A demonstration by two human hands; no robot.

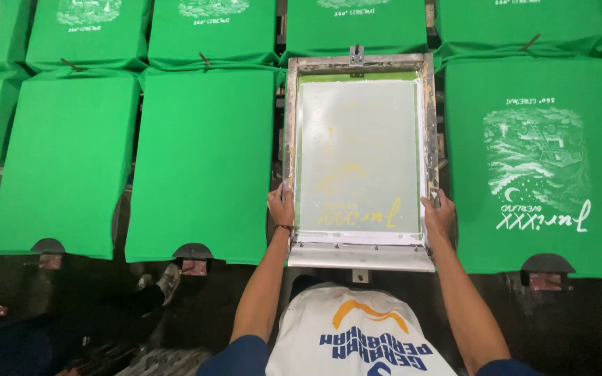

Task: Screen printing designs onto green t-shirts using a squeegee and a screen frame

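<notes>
From the head view, a metal-framed printing screen (pixel 359 157) lies flat over one green shirt board in a row of boards, its pale mesh carrying a faint yellow design. The left hand (pixel 281 206) grips the frame's left rail near the lower corner, fingers curled around the metal, a thin band at the wrist. The right hand (pixel 440 212) clasps the right rail at about the same height, fingers wrapped over its edge. Just to the right of the screen lies a green T-shirt with a white picture print (pixel 539 163), stretched over its board. To the left lie two plain green T-shirts (pixel 203 160), also on boards, side by side. Beyond them runs a further row of green printed shirts (pixel 210 28). At the lower left, another person's shoe (pixel 168 278) rests on the dark floor
</notes>
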